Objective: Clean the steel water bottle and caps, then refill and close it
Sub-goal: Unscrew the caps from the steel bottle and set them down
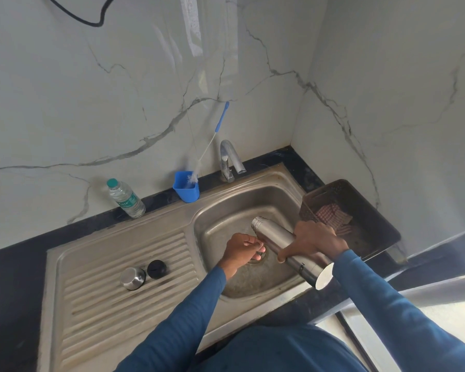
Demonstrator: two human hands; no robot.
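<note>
Right hand (316, 238) is gripping one uncapped bottle (285, 245) over the sink (253, 200); left hand (240, 251) is hanging curled, seemingly empty; two caps (132, 277) are lying on the drainboard (97, 304).

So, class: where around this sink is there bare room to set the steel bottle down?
The ribbed drainboard is bare nearer the person than the two caps. The counter left of the plastic bottle is bare too. The basin is crowded by both hands.
</note>
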